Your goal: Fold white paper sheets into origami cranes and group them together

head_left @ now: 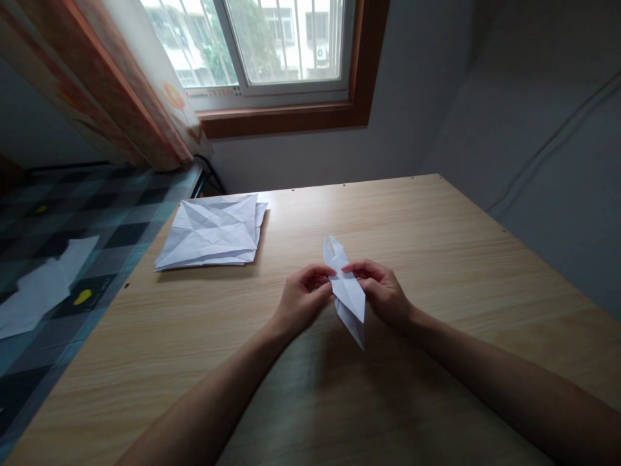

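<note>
A piece of folded white paper (350, 294) is held over the middle of the wooden table (446, 252), well in from all the edges, with a shadow on the wood beneath it. The left hand (306, 294) pinches it along one side between thumb and fingers, and the right hand (385, 291) grasps it from the opposite side in the same manner, fingertips at its middle. Two narrow points, parted by a slit, face the far edge of the table; two broader pointed flaps, one below the other and spread apart, face the near edge. At the table's far left corner lies a stack of creased white paper (213, 233), its sheets slightly out of line, running alongside the left edge. Beyond that edge is a checkered cloth (24, 233), on which more white paper (41, 291) lies near a yellow mark. Past the far edge, a window (291, 45) with a brown frame is set in the wall, and a patterned curtain (111, 77) hangs beyond the far left corner.
</note>
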